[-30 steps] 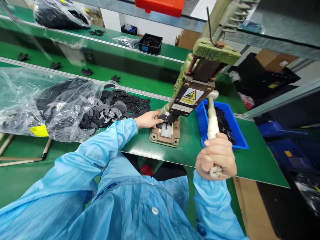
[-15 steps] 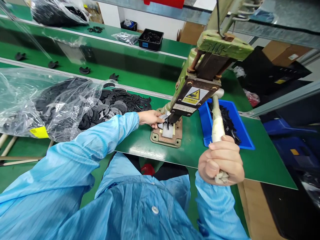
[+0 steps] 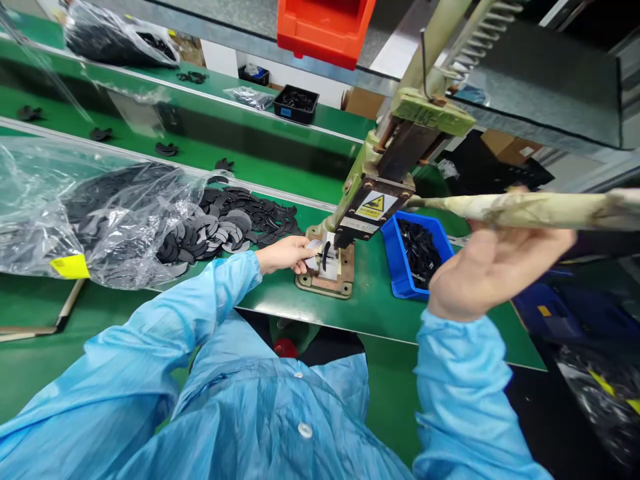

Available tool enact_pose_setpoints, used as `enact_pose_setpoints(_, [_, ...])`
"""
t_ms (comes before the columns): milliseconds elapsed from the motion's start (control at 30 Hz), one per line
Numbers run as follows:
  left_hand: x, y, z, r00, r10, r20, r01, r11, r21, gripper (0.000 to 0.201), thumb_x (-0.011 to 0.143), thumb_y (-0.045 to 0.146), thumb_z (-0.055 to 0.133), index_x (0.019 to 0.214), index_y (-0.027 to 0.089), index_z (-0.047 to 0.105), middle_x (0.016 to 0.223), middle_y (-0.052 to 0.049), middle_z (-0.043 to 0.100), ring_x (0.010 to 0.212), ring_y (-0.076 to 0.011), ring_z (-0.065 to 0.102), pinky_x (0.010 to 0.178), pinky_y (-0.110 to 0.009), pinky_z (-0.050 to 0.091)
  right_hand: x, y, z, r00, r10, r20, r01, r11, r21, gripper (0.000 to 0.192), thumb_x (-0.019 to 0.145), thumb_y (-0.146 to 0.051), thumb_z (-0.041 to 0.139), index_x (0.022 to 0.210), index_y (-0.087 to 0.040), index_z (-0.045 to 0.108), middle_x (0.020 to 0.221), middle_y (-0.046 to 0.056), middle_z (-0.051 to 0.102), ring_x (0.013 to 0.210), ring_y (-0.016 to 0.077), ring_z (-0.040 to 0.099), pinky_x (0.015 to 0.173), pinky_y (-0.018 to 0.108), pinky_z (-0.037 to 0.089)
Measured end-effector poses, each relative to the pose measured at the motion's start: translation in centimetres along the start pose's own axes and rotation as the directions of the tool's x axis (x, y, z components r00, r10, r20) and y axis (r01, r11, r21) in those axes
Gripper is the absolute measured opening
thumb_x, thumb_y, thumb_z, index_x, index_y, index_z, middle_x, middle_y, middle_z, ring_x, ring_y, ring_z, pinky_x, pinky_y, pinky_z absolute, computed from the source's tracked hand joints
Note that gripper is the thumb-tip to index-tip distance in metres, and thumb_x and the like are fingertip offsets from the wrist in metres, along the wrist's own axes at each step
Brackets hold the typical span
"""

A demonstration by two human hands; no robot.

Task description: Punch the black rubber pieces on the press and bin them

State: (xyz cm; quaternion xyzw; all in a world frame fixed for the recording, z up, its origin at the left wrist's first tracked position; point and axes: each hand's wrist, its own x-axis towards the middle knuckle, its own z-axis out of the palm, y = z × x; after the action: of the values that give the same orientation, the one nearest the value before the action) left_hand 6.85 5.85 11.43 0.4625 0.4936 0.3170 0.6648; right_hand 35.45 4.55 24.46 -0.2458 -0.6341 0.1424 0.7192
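My left hand [image 3: 284, 255] pinches the edge of a flat grey piece [image 3: 313, 256] at the base plate [image 3: 325, 285] of a green hand press. A small black curved piece [image 3: 326, 255] stands out beside it, under the press head [image 3: 370, 205]. My right hand [image 3: 493, 270] is on the raised, pale wrapped lever [image 3: 540, 209], palm below it, with a fingertip showing above; most of the fingers are hidden behind the lever. Left of the press lies a heap of dark crescent pieces [image 3: 215, 227], partly inside a clear plastic bag [image 3: 100, 220].
A blue bin [image 3: 395, 263] of black parts stands right of the press. Behind, black pieces [image 3: 166, 149] lie spaced along a green strip [image 3: 280, 175]. A black tray [image 3: 296, 105] sits farther back. An orange bin [image 3: 325, 30] is on the metal shelf overhead.
The lever has swung up to roughly level, with my right hand rising and turning along with it. The black curved piece shows more clearly; my left hand stays at the base plate.
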Motion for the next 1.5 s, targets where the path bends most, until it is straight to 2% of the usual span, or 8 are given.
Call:
enact_pose_setpoints(67, [-2.4, 0.0, 0.1, 0.997, 0.063, 0.039, -0.062, 0.998, -0.017, 0.040, 0.092, 0.048, 0.084, 0.090, 0.017, 0.060, 0.063, 0.000, 0.067, 0.052, -0.0119, 0.068, 0.048, -0.018, 0.053, -4.8, 1.4, 0.1, 0.995, 0.095, -0.037, -0.098, 0.991, -0.088, 0.039, 0.094, -0.025, 0.072, 0.131, -0.030, 0.061, 0.125, 0.002, 0.070, 0.115, 0.0127, 0.073, 0.103, 0.030, 0.058])
enact_pose_setpoints(133, [-4.7, 0.1, 0.6, 0.990, 0.117, 0.073, -0.115, 0.993, -0.029, 0.045, 0.089, 0.054, 0.085, 0.089, 0.018, 0.059, 0.063, 0.000, 0.066, 0.052, -0.0126, 0.069, 0.048, -0.018, 0.053, -10.0, 2.3, 0.9, 0.949, 0.273, 0.157, -0.257, 0.959, -0.116, 0.030, 0.090, -0.025, 0.078, 0.119, -0.023, 0.069, 0.102, 0.003, 0.076, 0.091, 0.0131, 0.076, 0.087, 0.029, 0.065])
enact_pose_setpoints(333, [-8.5, 0.1, 3.5, 0.977, 0.182, 0.114, -0.184, 0.983, 0.009, 0.045, 0.091, 0.059, 0.080, 0.094, 0.017, 0.063, 0.077, -0.004, 0.073, 0.053, -0.0113, 0.069, 0.047, -0.019, 0.052, -18.4, 2.2, 3.8, 0.789, 0.487, 0.375, -0.466, 0.872, -0.151, 0.022, 0.093, -0.040, 0.075, 0.108, -0.023, 0.072, 0.098, 0.006, 0.079, 0.086, 0.0177, 0.077, 0.079, 0.034, 0.067])
enact_pose_setpoints(800, [-8.7, 0.7, 4.8, 0.963, 0.042, 0.268, -0.012, 0.994, -0.111, 0.054, 0.079, 0.064, 0.089, 0.090, 0.017, 0.063, 0.063, 0.000, 0.066, 0.048, -0.0109, 0.064, 0.048, -0.020, 0.053, -19.5, 0.7, 2.7, 0.838, 0.450, 0.309, -0.394, 0.890, -0.229, 0.014, 0.096, -0.038, 0.067, 0.101, -0.024, 0.069, 0.095, 0.004, 0.075, 0.086, 0.0183, 0.072, 0.080, 0.034, 0.061])
enact_pose_setpoints(1067, [-9.2, 0.6, 4.1, 0.977, 0.202, 0.071, -0.212, 0.959, 0.188, 0.047, 0.092, 0.064, 0.076, 0.095, 0.020, 0.058, 0.073, 0.001, 0.065, 0.060, -0.0133, 0.063, 0.054, -0.025, 0.050, -17.3, 0.0, 1.7, 0.800, 0.366, 0.476, -0.225, 0.918, -0.327, 0.013, 0.101, -0.033, 0.061, 0.105, -0.024, 0.069, 0.095, 0.004, 0.074, 0.087, 0.0173, 0.069, 0.082, 0.034, 0.056])
enact_pose_setpoints(1167, [-10.1, 0.7, 4.6, 0.859, 0.506, -0.076, -0.413, 0.774, 0.481, 0.036, 0.095, 0.054, 0.073, 0.092, 0.020, 0.061, 0.084, -0.001, 0.063, 0.073, -0.0141, 0.060, 0.066, -0.027, 0.049, -16.8, -0.1, 1.6, 0.799, 0.307, 0.518, -0.134, 0.929, -0.345, 0.012, 0.100, -0.032, 0.061, 0.101, -0.023, 0.068, 0.093, 0.005, 0.072, 0.086, 0.0185, 0.066, 0.081, 0.036, 0.053])
enact_pose_setpoints(1300, [-9.8, 0.4, 5.1, 0.776, 0.626, 0.075, -0.523, 0.573, 0.631, 0.037, 0.099, 0.043, 0.068, 0.073, 0.020, 0.056, 0.082, -0.001, 0.055, 0.078, -0.0154, 0.054, 0.072, -0.029, 0.044, -16.7, 0.0, 1.6, 0.777, 0.245, 0.580, -0.047, 0.941, -0.335, 0.009, 0.100, -0.029, 0.061, 0.100, -0.024, 0.068, 0.090, 0.005, 0.072, 0.085, 0.0189, 0.066, 0.080, 0.037, 0.054])
enact_pose_setpoints(1500, [-8.6, -0.8, 4.8, 0.899, 0.437, -0.011, -0.411, 0.854, 0.320, 0.039, 0.090, 0.053, 0.079, 0.099, 0.020, 0.061, 0.087, 0.001, 0.060, 0.075, -0.0133, 0.055, 0.066, -0.026, 0.045, -17.0, 0.0, 1.4, 0.780, 0.204, 0.592, -0.013, 0.951, -0.310, 0.009, 0.099, -0.025, 0.062, 0.105, -0.024, 0.069, 0.097, 0.006, 0.076, 0.091, 0.0190, 0.072, 0.083, 0.037, 0.059])
